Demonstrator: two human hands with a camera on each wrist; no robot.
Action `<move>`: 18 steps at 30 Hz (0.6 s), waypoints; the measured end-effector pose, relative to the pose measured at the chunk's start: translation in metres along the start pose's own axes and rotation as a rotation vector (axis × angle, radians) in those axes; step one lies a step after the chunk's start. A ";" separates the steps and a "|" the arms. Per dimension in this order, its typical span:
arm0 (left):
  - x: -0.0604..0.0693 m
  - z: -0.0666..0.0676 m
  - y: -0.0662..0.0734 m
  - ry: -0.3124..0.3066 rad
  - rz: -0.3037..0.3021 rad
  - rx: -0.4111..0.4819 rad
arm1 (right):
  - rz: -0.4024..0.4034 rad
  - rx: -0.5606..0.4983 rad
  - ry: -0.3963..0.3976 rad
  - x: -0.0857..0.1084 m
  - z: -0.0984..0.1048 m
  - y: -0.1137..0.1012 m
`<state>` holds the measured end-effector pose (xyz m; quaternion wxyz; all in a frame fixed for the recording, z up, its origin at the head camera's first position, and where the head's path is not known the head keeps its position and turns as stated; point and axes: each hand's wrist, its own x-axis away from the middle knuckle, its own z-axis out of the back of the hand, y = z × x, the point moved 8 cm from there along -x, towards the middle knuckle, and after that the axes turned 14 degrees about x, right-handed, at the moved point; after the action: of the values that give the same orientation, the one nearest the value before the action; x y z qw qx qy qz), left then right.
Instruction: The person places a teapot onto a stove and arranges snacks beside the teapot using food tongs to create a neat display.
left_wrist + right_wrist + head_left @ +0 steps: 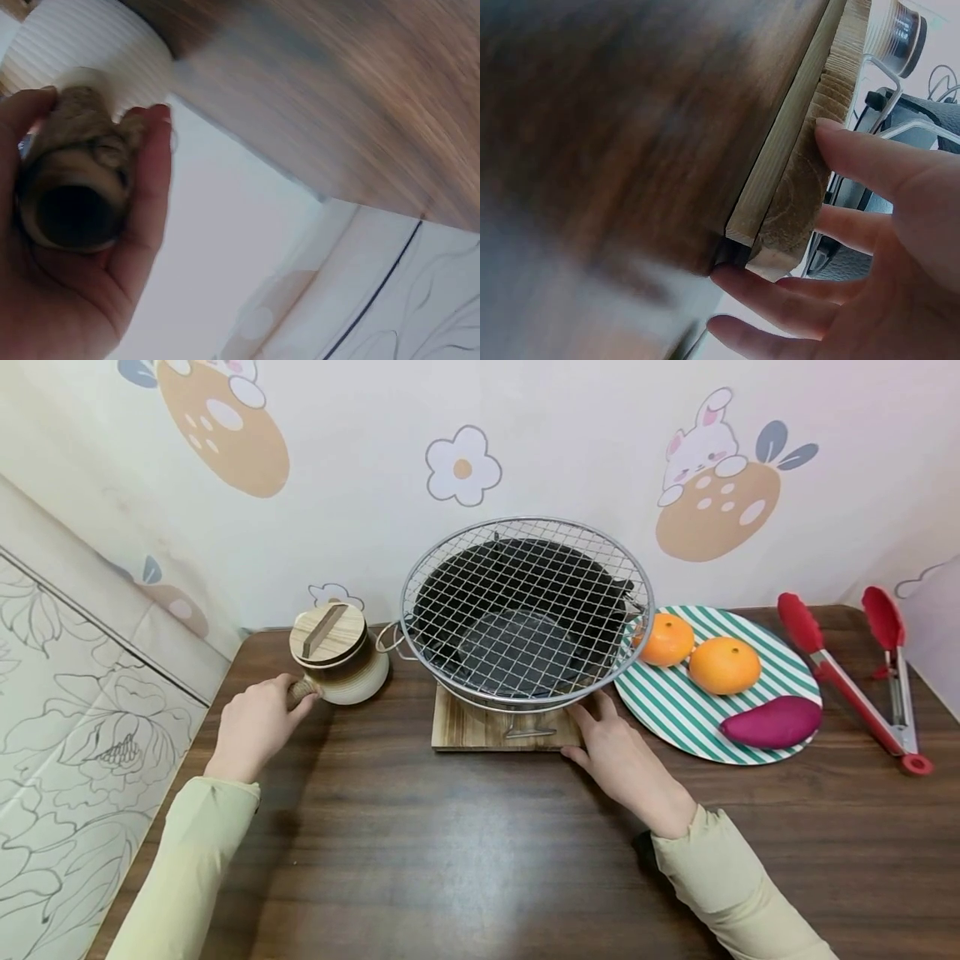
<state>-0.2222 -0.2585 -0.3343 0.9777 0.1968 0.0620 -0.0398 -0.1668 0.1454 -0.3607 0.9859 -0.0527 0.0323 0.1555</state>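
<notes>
My left hand (253, 727) grips the rope-wrapped side handle (79, 172) of a small ceramic pot (348, 677) on the left of the table. The pot has a wooden lid (328, 633), and its ribbed white wall shows in the left wrist view. My right hand (622, 760) holds the front right corner of a wooden board (465, 727), thumb on the front edge and fingers along the side. On this board stands a round black grill stove (525, 647), covered by a wire grate (525, 602). The right wrist view shows the board's thick edge (795, 172) close up.
Right of the stove lies a green-and-white striped plate (663, 718) with two oranges (724, 666) and a purple sweet potato (772, 722). Red-tipped tongs (855, 693) lie beyond it. A patterned wall (360, 460) stands behind the brown table (420, 843).
</notes>
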 end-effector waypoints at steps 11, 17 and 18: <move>0.002 0.000 -0.003 0.056 -0.047 0.068 | 0.008 0.005 0.053 -0.002 0.004 -0.004; 0.000 0.001 -0.005 0.105 -0.051 0.094 | -0.008 0.016 0.079 -0.001 0.006 -0.004; 0.000 0.001 -0.005 0.109 -0.052 0.095 | -0.012 0.017 0.080 0.000 0.006 -0.003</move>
<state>-0.2230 -0.2634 -0.3347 0.9610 0.2432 0.1183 -0.0573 -0.1656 0.1429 -0.3546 0.9852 -0.0508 0.0725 0.1470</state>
